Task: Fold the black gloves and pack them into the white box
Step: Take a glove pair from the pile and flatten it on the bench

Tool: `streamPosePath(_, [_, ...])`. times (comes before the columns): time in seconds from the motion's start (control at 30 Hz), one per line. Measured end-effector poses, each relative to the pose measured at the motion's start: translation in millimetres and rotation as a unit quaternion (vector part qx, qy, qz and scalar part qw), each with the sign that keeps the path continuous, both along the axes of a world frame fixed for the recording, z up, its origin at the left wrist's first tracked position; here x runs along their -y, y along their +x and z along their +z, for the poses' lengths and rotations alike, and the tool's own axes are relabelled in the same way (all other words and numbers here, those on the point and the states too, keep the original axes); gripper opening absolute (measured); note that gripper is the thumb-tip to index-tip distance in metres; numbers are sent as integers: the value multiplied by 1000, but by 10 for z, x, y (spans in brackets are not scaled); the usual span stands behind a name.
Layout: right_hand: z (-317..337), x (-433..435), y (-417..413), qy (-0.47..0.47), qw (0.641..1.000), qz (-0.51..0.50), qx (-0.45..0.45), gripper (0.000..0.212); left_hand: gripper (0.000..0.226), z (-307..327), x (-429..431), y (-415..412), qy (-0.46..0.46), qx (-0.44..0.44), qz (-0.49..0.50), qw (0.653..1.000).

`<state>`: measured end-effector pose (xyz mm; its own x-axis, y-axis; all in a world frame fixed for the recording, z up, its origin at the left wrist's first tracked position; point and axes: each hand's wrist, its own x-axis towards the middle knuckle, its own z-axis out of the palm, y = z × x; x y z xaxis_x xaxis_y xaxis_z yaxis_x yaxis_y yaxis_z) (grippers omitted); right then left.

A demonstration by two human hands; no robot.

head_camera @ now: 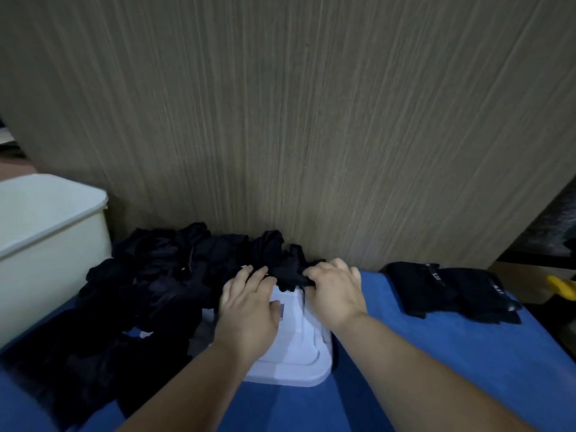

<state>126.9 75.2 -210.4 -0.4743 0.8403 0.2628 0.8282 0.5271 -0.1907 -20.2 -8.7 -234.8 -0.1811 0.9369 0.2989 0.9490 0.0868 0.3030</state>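
A heap of loose black gloves (pixel 149 294) covers the left half of the blue surface and reaches the wooden wall. A white lid-like board (pixel 296 353) lies flat in the middle. One black glove (pixel 288 277) lies across its far edge. My left hand (pixel 249 310) rests on the board with straight fingers touching the glove's left end. My right hand (pixel 336 291) grips the glove's right end with curled fingers. The white box (pixel 46 244) stands at the far left; its inside is hidden.
A small stack of folded black gloves (pixel 452 291) lies at the right on the blue surface (pixel 420 353). A wooden wall (pixel 296 120) closes off the back. A yellow object (pixel 561 286) shows at the right edge, beyond the surface's edge.
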Motion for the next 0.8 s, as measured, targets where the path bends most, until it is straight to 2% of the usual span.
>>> streamPosePath(0.17, [92,233,355,-15,999,29,38,19,26,72,112,146,69,84,-23,994])
streamPosePath(0.27, [106,442,616,-39,997,34,50,14,6,129,229,327,154,73,-10,985])
streamPosePath(0.3, [112,516,694,-45,997,34,54,15,7,177,280,406,135,59,-7,989])
streamPosePath(0.4, [135,736,893,-74,994,35,72,18,31,247,382,631,29,33,-28,999])
streamPosePath(0.47, [142,867,1003,-105,992,24,64,20,36,279,430,774,-11,35,-41,998])
streamPosePath(0.67, [225,1129,1364,-223,974,-12,34,38,40,287,476,1068,-58,53,-73,994])
streamPosePath(0.73, [280,1197,1494,-267,963,-34,-18,34,46,284,475,1157,-85,1,-115,990])
streamPosePath(0.8, [330,1223,1624,-258,960,-64,-94,20,50,270,471,1253,-107,-38,-153,982])
